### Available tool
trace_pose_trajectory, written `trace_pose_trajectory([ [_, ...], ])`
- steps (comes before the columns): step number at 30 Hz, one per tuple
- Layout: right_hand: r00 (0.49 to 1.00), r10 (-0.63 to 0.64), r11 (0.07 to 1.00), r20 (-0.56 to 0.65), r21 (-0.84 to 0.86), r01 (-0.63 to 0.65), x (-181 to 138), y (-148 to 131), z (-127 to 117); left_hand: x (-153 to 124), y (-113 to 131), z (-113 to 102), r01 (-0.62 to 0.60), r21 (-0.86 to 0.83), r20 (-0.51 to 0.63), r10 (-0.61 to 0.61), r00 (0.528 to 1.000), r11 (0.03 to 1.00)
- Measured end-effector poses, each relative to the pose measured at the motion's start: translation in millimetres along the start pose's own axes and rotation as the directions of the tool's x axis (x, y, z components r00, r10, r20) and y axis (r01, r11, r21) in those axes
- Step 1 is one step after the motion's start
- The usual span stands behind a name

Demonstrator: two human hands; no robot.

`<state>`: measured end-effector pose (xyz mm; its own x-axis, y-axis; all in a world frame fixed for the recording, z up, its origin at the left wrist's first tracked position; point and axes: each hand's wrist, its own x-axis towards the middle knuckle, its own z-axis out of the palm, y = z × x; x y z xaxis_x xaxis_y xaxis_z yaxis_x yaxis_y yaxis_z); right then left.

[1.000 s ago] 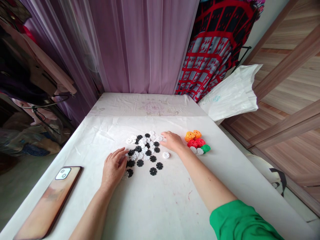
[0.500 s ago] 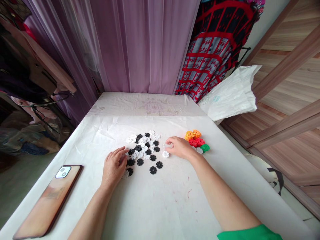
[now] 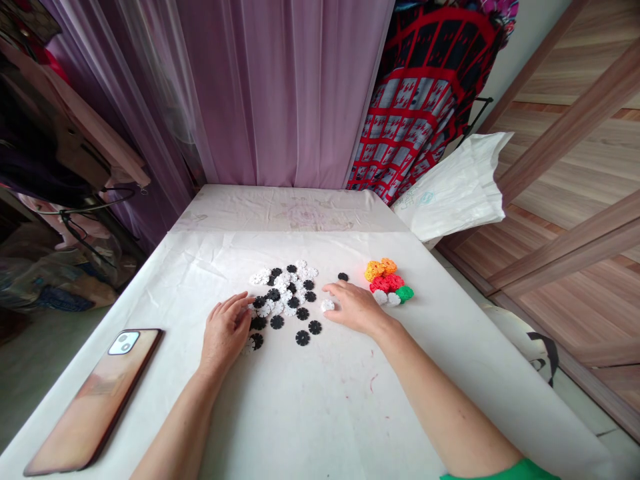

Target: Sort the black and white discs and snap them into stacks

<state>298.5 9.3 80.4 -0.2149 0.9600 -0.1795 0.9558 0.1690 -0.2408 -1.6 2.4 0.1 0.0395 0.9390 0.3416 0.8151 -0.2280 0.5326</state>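
Black and white notched plastic discs lie in a loose pile [image 3: 283, 293] on the white cloth. My left hand [image 3: 227, 328] rests at the pile's left edge, fingers stretched and slightly bent, with nothing seen in it. Just right of the pile is a small white disc stack [image 3: 327, 305]. My right hand [image 3: 357, 307] is around its right side, thumb and forefinger apart; whether they touch it I cannot tell. Beyond that hand lies a single black disc [image 3: 343, 276]. Grouped discs sit to the right: orange [image 3: 380, 268], red [image 3: 387, 283], green [image 3: 405, 293] and white [image 3: 393, 299].
A phone [image 3: 95, 400] lies face down at the left of the table [image 3: 300, 413]. Past the right edge is a white bag [image 3: 455, 187]. Purple curtains [image 3: 280, 93] hang behind, and clothes hang on a rack at the left.
My right hand has lowered and moved slightly left; its pinch on a white disc has opened by the white stack. The single black disc beyond it now shows. My left hand stays put.
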Motion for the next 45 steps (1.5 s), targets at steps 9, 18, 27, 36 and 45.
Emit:
trace_pose_trajectory([
  [9,0.999,-0.016,1.0,0.039,-0.011,0.016,3,-2,10,-1,2,0,0.006,-0.008,-0.004,-0.006,1.0,1.0],
  [18,1.0,0.02,0.999,-0.018,0.027,-0.019,33,1,-8,-2,1,0,0.013,-0.011,-0.008,-0.013,1.0,1.0],
  [27,1.0,-0.017,0.998,0.008,-0.061,0.017,92,7,-3,-2,1,0,0.012,-0.012,0.005,-0.012,1.0,1.0],
  [36,0.997,0.054,0.998,-0.046,-0.041,-0.056,64,12,1,-1,0,0,0.008,-0.009,0.005,-0.008,1.0,1.0],
  [45,0.999,0.033,0.995,-0.024,0.1,-0.03,-1,17,-6,0,2,-1,0.013,-0.002,0.01,-0.013,1.0,1.0],
])
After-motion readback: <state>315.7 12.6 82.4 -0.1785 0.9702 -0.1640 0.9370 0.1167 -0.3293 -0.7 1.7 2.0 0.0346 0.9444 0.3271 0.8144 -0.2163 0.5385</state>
